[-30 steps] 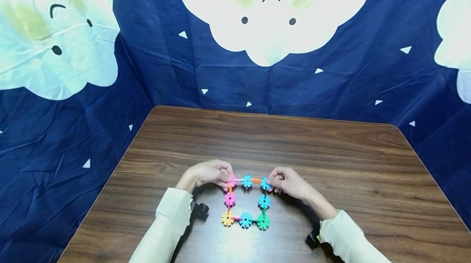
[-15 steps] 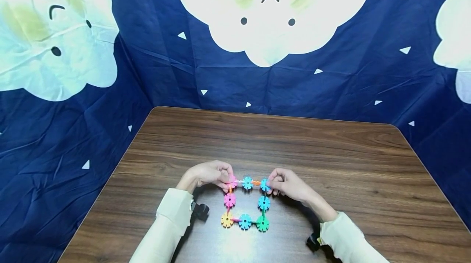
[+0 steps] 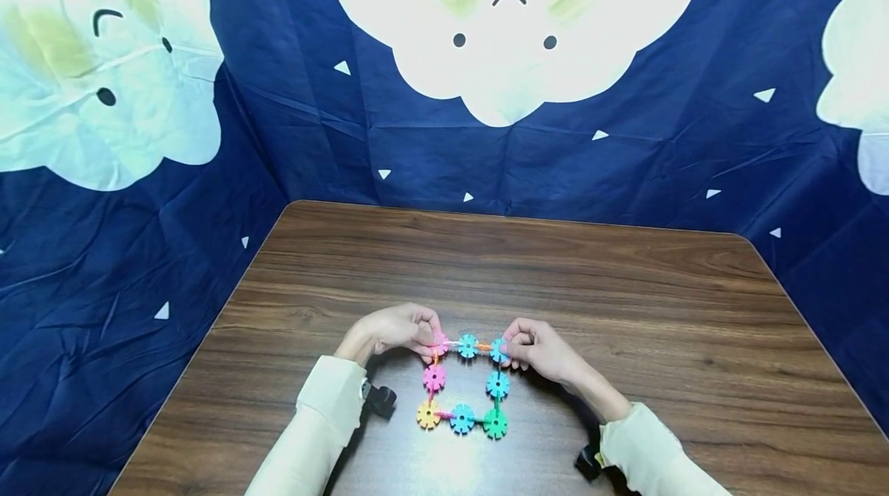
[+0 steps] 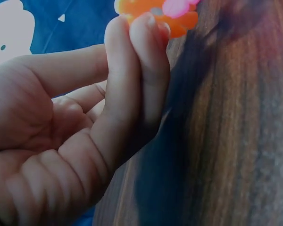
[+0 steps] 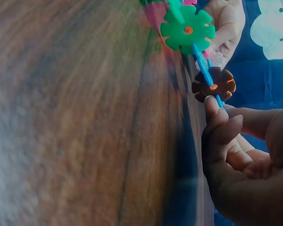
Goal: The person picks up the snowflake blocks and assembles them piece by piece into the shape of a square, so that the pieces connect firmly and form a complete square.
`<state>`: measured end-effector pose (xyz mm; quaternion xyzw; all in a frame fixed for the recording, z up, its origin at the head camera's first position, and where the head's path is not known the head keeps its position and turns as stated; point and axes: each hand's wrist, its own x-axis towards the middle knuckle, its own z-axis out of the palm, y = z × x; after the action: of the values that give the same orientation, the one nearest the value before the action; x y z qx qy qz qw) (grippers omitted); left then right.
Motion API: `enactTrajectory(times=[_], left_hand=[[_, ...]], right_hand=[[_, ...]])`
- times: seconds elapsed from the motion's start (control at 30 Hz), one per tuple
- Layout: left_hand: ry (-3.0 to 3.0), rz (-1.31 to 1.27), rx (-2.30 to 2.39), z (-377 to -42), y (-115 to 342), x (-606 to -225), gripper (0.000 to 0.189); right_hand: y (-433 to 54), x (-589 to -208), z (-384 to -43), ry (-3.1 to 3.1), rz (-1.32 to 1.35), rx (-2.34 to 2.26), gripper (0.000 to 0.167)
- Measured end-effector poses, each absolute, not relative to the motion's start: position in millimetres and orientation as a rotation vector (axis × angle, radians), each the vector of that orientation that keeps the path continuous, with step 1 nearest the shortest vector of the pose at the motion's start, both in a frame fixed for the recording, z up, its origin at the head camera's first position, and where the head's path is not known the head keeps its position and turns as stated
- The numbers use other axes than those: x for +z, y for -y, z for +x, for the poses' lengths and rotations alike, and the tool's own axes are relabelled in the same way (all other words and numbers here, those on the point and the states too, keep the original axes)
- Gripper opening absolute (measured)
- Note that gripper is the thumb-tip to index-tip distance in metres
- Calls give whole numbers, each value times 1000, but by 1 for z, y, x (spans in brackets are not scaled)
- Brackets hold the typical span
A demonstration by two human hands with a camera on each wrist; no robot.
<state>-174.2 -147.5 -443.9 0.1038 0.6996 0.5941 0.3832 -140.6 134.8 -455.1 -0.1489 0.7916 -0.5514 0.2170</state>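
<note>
Several notched snowflake discs are linked into a square ring, with some discs standing edge-on between flat-facing ones. My left hand (image 3: 403, 328) pinches the pink disc (image 3: 441, 342) at its far left corner. At the far right corner, my right hand (image 3: 540, 348) pinches a blue disc (image 3: 498, 349). The near side runs from a yellow disc (image 3: 428, 414) through a blue one to a green disc (image 3: 495, 423). In the left wrist view, an orange disc (image 4: 181, 26) shows just beyond the fingertips. In the right wrist view, the fingertips meet a blue edge-on disc (image 5: 203, 66) beside a dark orange one.
The ring is over a brown wood-grain table (image 3: 611, 272). Behind the table hangs a dark blue cloth (image 3: 430, 149) with white clouds and small triangles. A black wrist-camera mount (image 3: 380, 400) sits under the left wrist, and another (image 3: 587, 462) under the right.
My right hand and the far right corner of the ring have shifted slightly left. Both hands keep their pinch, and the ring's shape looks nearly the same.
</note>
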Motion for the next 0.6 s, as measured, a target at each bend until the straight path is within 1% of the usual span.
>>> enactTrajectory(times=[0.33,0.47,0.6], left_hand=[[-1847,243,1481,-172,145,-440,9],[-1852,234,1481,-172,144,-439,11],[-1829,244,1486,-172,145,-440,10]], right_hand=[[-129,-451,-139,-2215,-415,-1561,13],[-128,-453,-140,-2201,-425,-1556,13],[-129,-455,-141,-2179,-418,-1552,13]])
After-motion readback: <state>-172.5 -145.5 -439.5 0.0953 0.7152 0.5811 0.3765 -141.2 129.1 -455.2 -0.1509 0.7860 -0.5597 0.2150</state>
